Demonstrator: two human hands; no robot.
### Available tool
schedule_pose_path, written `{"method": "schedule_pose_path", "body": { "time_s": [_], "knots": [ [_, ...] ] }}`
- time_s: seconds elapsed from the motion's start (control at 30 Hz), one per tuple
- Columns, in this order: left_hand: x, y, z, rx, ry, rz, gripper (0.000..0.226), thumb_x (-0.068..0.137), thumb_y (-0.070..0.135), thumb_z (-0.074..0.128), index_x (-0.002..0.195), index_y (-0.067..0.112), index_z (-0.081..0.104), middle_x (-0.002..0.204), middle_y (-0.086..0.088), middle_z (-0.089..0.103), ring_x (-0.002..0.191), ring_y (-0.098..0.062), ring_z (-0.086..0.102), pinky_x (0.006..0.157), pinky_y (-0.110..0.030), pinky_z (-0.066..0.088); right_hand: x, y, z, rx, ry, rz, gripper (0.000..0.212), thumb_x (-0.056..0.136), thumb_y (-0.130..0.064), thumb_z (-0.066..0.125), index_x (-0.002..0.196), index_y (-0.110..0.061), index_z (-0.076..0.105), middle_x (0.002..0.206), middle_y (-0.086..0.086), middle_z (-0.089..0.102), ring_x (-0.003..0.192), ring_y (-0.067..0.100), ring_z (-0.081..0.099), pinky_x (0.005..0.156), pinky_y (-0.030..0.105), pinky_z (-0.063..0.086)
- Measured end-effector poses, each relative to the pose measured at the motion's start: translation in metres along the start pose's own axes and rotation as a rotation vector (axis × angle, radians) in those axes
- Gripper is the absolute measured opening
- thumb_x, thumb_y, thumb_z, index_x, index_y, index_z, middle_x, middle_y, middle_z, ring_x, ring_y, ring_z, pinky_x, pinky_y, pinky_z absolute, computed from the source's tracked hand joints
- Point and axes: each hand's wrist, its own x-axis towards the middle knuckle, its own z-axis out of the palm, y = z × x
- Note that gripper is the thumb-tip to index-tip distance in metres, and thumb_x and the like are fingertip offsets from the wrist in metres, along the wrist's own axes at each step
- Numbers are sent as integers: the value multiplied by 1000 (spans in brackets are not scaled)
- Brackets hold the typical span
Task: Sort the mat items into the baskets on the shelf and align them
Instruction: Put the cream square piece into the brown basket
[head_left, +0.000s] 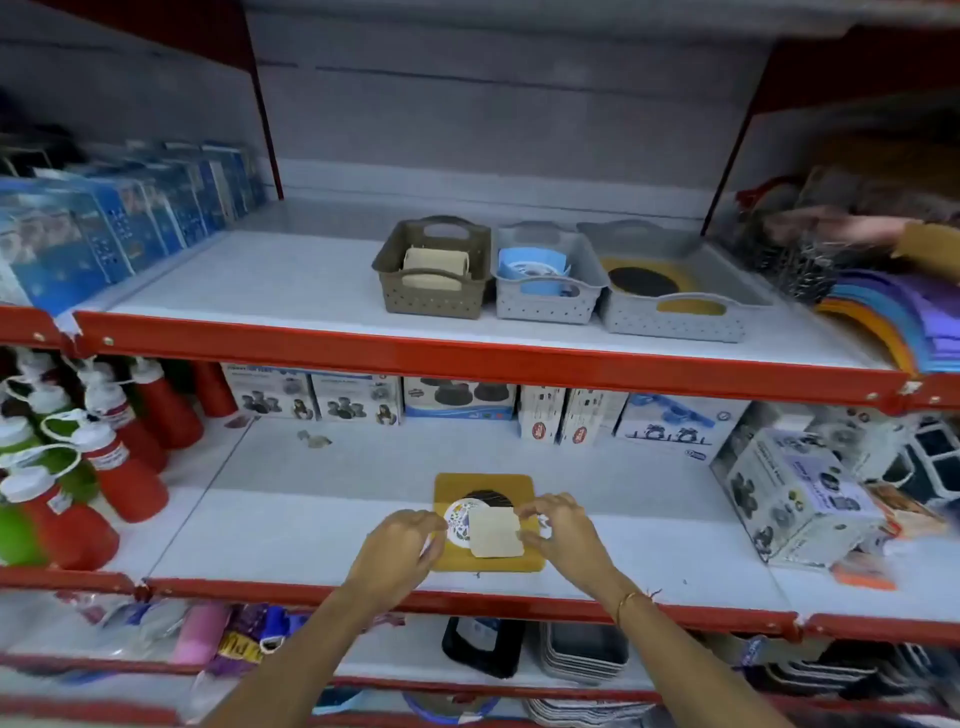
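Note:
A yellow square mat (452, 558) lies on the lower shelf with a dark round mat (493, 498) on it. On top sit a white patterned round coaster (458, 514) and a cream square mat (494, 532). My left hand (400, 545) touches the left side of the pile at the coaster. My right hand (561, 525) pinches the cream mat's right edge. On the upper shelf stand a brown basket (434, 304) with cream mats, a small grey basket (545, 306) with blue items, and a larger grey basket (675, 325) with a yellow mat and dark disc.
Red and green squeeze bottles (104, 457) crowd the lower shelf's left. Boxed goods (795, 499) stand at its right and back. Blue boxes (104, 234) fill the upper left. Another person's hand (841, 228) reaches over coloured mats (893, 322) at upper right.

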Motion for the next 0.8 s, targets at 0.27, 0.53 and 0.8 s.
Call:
{"method": "schedule_pose_path", "body": {
  "time_s": [0.27, 0.53, 0.8],
  "knots": [
    [14, -31, 42, 193, -409, -4, 129, 56, 71, -40, 147, 12, 29, 155, -3, 29, 144, -14, 20, 119, -36, 0, 39, 14, 29, -185, -283, 70, 73, 77, -30, 74, 141, -17, 41, 142, 2, 44, 134, 19, 33, 110, 29, 32],
    [17, -50, 67, 291, -406, 35, 75, 99, 44, 0, 117, 20, 68, 119, 5, 68, 115, -8, 61, 113, -38, 13, 57, 23, 31, -234, -432, 17, 79, 77, -35, 72, 144, -17, 35, 147, 1, 39, 136, 18, 31, 110, 28, 29],
    [13, -46, 75, 365, -318, 77, 72, 100, 43, 4, 109, 20, 72, 112, 6, 72, 109, -8, 64, 110, -32, 3, 45, 26, 24, -274, -338, 30, 85, 59, -54, 72, 134, -20, 48, 130, -4, 53, 122, 15, 42, 93, 30, 47]
  ]
}}
